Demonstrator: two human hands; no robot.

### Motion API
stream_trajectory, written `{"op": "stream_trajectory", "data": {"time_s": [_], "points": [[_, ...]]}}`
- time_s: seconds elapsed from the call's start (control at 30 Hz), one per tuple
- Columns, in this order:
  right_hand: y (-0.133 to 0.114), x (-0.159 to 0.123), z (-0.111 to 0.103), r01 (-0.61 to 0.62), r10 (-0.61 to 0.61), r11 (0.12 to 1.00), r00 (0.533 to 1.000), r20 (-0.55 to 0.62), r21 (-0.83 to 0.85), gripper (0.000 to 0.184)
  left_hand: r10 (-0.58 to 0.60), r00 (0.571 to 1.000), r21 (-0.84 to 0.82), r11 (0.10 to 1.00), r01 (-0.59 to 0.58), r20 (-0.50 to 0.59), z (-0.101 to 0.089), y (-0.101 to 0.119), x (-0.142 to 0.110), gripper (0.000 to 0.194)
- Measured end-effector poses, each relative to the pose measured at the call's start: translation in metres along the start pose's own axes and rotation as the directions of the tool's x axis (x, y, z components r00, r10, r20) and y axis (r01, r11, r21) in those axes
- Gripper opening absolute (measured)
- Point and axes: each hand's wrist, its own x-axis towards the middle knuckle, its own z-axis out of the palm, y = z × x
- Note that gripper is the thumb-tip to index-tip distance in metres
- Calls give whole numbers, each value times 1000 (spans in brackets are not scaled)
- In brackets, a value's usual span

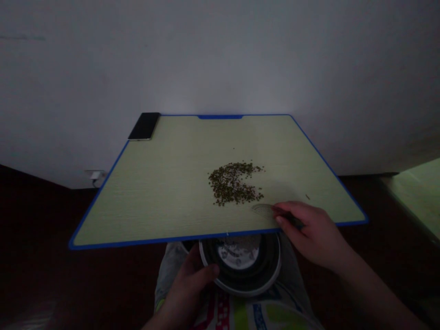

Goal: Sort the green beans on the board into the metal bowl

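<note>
A pile of small dark seeds (233, 182) lies on a pale green table (165, 192) with a blue edge. My right hand (311, 231) is closed on a clear plastic protractor (264, 210), whose flat side rests on the table just right of and below the pile. My left hand (190, 282) grips the rim of a round bowl (240, 268) with a white edge and dark inside. The bowl is held below the table's near edge, over my lap, and some light bits lie in it.
A black phone (144, 126) lies at the table's far left corner. A white wall stands behind the table. A second pale green surface (417, 192) shows at the right. The floor around is dark.
</note>
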Motion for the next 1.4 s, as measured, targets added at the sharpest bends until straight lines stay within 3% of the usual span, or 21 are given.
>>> {"op": "stream_trajectory", "data": {"time_s": [0.77,1.17,1.4], "points": [[2,20,10,30,-30,999,999,-25,-16,20,-1,999,-11,1000,1,-49,1,1,1,68],[0,16,2,97,-99,995,990,97,33,19,-17,999,-3,1000,17,-42,3,3,2,62],[4,17,4,84,-84,996,996,42,8,19,-5,999,28,1000,7,-52,0,2,2,67]]}}
